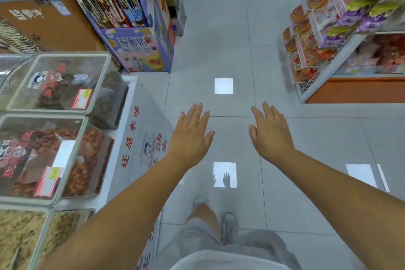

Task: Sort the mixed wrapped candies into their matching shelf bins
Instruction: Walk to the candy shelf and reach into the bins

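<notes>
My left hand (190,136) and my right hand (269,132) are stretched out in front of me over the tiled aisle floor, palms down, fingers straight and spread. Neither holds anything. On the left stand clear lidded bins: one (59,82) with dark wrapped sweets, one (41,155) with brown and red wrapped pieces, and a lower one (24,237) with light tan snacks. Both hands are well to the right of these bins and touch none of them. No loose candy shows in the hands or on the floor.
A purple cardboard display stand (135,50) stands at the far left of the aisle. A rack of packaged snacks (328,35) lines the right side. The white bin counter (140,138) carries red lettering. My legs and a grey shoe (229,226) are below.
</notes>
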The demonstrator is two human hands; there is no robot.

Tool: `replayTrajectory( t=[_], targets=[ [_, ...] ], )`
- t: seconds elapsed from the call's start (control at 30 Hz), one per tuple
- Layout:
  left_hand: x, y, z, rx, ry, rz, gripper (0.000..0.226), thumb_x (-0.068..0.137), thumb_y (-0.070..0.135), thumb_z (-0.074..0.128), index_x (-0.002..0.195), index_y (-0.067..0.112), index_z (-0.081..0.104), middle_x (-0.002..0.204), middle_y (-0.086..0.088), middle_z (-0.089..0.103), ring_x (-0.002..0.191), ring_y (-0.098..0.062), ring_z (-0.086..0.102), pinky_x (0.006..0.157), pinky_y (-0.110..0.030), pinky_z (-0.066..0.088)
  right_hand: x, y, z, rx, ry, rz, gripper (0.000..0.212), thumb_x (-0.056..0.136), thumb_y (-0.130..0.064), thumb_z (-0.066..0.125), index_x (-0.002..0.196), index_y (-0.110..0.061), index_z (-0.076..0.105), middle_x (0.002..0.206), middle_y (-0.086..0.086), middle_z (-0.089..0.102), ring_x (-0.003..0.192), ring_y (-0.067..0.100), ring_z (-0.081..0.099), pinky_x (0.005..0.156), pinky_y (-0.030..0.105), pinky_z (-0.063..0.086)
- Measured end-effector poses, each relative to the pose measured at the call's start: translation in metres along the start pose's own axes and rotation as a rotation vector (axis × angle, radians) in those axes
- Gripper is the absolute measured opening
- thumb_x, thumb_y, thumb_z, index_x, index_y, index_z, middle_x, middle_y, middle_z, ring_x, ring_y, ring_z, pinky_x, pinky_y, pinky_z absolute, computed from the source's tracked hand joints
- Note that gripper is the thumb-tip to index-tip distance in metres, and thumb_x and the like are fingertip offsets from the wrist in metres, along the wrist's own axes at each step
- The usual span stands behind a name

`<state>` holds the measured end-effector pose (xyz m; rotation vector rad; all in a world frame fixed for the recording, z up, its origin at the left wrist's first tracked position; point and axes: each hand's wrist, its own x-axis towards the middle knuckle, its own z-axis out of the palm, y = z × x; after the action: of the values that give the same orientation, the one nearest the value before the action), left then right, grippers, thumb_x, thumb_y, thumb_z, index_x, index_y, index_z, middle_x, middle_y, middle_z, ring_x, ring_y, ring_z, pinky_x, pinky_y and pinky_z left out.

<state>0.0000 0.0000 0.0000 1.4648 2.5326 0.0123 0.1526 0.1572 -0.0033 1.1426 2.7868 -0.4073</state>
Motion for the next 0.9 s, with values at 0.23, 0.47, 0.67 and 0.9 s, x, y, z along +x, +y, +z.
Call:
replayTrajectory(
  t=[0.23,0.47,0.67,0.9],
  targets=[
    [0.082,-0.042,-0.012,0.000,0.016,0.004,0.062,0.101,0.047,0.017,0.154,0.018,0.006,0.162,-0.005,-0.006,0.148,-0.019,-0.011,0.121,-0.039,-0.003,0.094,-0.013,-0.010,-0.011,-0.012,-0.001,0.053,0.102,-0.032,0.033,0.151,-0.019,0.019,0.160,0.012,0.010,0.147,0.031,0.010,0.120,0.044,0.010],
    [0.219,-0.103,-0.041,0.006,0.017,0.057,0.061,0.102,0.046,0.019,0.154,0.018,0.005,0.162,-0.004,-0.007,0.148,-0.019,-0.012,0.121,-0.039,-0.003,0.231,-0.040,-0.031,-0.026,-0.016,0.045,0.053,0.103,-0.033,0.030,0.152,-0.019,0.017,0.160,0.011,0.008,0.147,0.030,0.009,0.120,0.042,0.011],
    [0.341,-0.139,-0.070,0.045,-0.027,0.109,0.061,0.102,0.047,0.018,0.154,0.018,0.006,0.162,-0.004,-0.006,0.148,-0.019,-0.010,0.121,-0.039,-0.004,0.335,-0.045,-0.054,-0.002,-0.022,0.114,0.053,0.103,-0.034,0.031,0.152,-0.019,0.018,0.160,0.012,0.009,0.147,0.030,0.011,0.120,0.042,0.012],
    [0.515,-0.151,-0.086,0.008,-0.024,0.136,0.062,0.101,0.048,0.018,0.155,0.020,0.004,0.162,-0.003,-0.009,0.148,-0.018,-0.012,0.121,-0.039,-0.001,0.489,-0.009,-0.070,0.003,-0.038,0.170,0.054,0.103,-0.035,0.029,0.152,-0.019,0.016,0.160,0.013,0.008,0.147,0.031,0.011,0.120,0.043,0.014]
  ],
)
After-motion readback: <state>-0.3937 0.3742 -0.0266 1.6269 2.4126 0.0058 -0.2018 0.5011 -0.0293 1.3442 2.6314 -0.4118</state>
